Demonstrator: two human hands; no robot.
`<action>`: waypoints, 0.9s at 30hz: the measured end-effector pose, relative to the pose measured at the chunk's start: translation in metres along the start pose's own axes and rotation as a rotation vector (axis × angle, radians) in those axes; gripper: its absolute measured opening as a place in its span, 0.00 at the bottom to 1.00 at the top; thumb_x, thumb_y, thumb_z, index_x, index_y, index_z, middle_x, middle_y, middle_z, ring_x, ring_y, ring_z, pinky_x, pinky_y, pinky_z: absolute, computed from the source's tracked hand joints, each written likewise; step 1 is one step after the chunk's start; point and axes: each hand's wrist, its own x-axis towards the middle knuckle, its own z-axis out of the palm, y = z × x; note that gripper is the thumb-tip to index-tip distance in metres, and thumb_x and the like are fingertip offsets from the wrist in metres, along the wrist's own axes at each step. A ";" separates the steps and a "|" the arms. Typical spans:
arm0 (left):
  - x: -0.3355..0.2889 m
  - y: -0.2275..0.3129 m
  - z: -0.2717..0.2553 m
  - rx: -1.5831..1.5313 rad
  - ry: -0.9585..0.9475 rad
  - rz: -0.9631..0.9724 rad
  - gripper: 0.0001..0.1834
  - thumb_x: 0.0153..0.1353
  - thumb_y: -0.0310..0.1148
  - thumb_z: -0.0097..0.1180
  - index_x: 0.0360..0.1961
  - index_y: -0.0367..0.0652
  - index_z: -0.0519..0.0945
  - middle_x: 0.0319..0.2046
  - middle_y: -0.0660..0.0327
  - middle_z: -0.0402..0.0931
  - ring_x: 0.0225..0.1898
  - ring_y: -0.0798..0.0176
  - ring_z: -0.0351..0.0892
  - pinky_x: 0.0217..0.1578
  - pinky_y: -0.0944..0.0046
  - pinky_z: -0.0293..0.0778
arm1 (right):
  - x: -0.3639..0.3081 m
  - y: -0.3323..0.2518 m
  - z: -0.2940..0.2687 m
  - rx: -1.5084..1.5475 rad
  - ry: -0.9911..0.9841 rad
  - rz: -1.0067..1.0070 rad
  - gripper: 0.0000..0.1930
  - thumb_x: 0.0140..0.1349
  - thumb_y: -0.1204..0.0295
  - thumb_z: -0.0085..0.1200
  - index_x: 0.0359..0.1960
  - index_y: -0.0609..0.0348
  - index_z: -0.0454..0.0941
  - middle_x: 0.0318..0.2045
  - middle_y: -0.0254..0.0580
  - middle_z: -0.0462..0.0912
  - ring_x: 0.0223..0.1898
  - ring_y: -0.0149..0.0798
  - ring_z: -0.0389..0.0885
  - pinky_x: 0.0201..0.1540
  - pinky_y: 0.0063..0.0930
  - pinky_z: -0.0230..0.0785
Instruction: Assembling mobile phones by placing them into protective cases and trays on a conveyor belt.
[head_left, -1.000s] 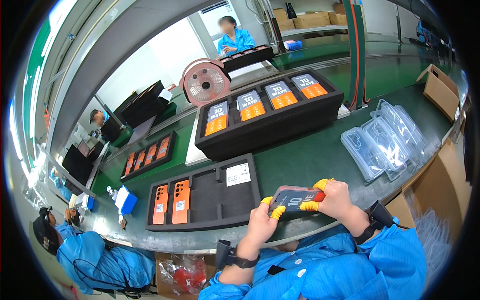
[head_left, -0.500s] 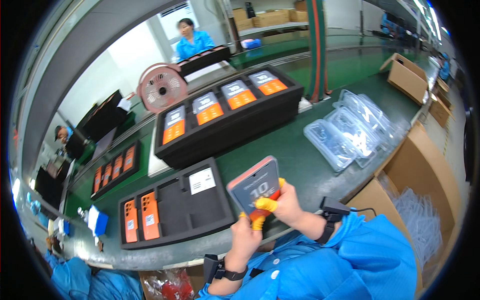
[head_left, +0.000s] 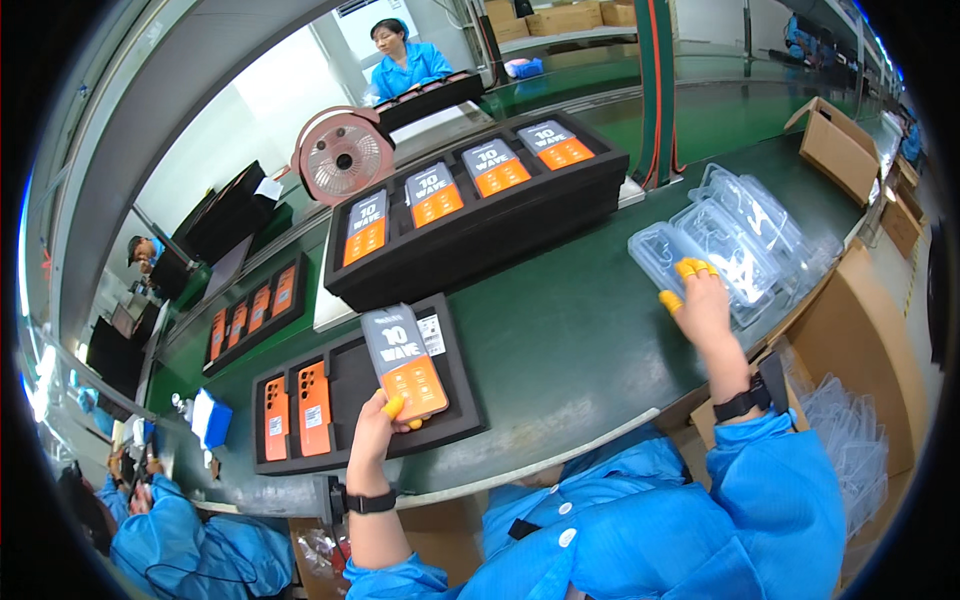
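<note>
My left hand (head_left: 375,430) grips the lower end of a smartphone (head_left: 404,360) whose front wears a grey-and-orange film. The phone is held over a black foam tray (head_left: 465,385). In that tray's left slots lie two orange phones (head_left: 313,410), backs up, with white labels on them. My right hand (head_left: 703,305) is at the near edge of a pile of clear plastic phone cases (head_left: 725,255), thumb and fingers apart. Whether its fingertips touch a case I cannot tell. Yellow finger cots cover fingertips on both hands.
Behind stands a stack of black foam trays (head_left: 480,235) holding several phones. A pink fan (head_left: 345,158) and another phone tray (head_left: 258,318) are to the left. Cardboard boxes (head_left: 870,330) line the right. Co-workers in blue sit across the bench and at left.
Both hands were on the phone; my right hand has let go and moved right to the clear cases. My left hand has carried the phone left over the foam tray.
</note>
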 end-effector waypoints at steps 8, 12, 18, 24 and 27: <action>0.005 0.019 -0.006 0.179 -0.132 -0.200 0.11 0.59 0.33 0.42 0.38 0.37 0.70 0.28 0.58 0.76 0.27 0.69 0.74 0.28 0.72 0.69 | 0.012 0.019 -0.002 0.092 0.004 -0.077 0.14 0.44 0.68 0.58 0.35 0.56 0.77 0.35 0.42 0.77 0.38 0.44 0.74 0.41 0.34 0.67; -0.016 0.027 0.017 1.011 0.284 0.103 0.13 0.55 0.32 0.47 0.37 0.32 0.70 0.30 0.49 0.74 0.30 0.49 0.74 0.33 0.57 0.71 | 0.027 0.020 -0.010 -0.029 0.078 0.008 0.12 0.47 0.69 0.56 0.36 0.55 0.77 0.32 0.42 0.78 0.34 0.45 0.76 0.36 0.33 0.69; -0.021 0.033 -0.014 1.095 0.653 0.341 0.17 0.52 0.36 0.51 0.39 0.33 0.70 0.36 0.48 0.69 0.39 0.47 0.69 0.37 0.54 0.68 | 0.042 0.001 -0.049 0.218 0.565 -0.219 0.09 0.53 0.72 0.51 0.37 0.57 0.76 0.31 0.46 0.77 0.31 0.46 0.76 0.33 0.32 0.68; -0.018 -0.032 -0.093 1.337 0.805 -0.266 0.22 0.50 0.41 0.50 0.40 0.33 0.70 0.38 0.45 0.69 0.42 0.45 0.69 0.45 0.53 0.65 | -0.002 -0.040 0.003 0.309 -0.243 -0.479 0.11 0.44 0.75 0.53 0.33 0.53 0.77 0.32 0.42 0.77 0.37 0.46 0.73 0.40 0.35 0.66; -0.013 -0.053 -0.112 1.350 0.938 -0.084 0.23 0.49 0.41 0.50 0.39 0.31 0.70 0.38 0.42 0.68 0.41 0.42 0.69 0.44 0.52 0.66 | -0.026 -0.040 0.033 0.477 -0.181 -0.622 0.08 0.45 0.74 0.54 0.29 0.56 0.77 0.31 0.38 0.76 0.38 0.42 0.71 0.41 0.32 0.65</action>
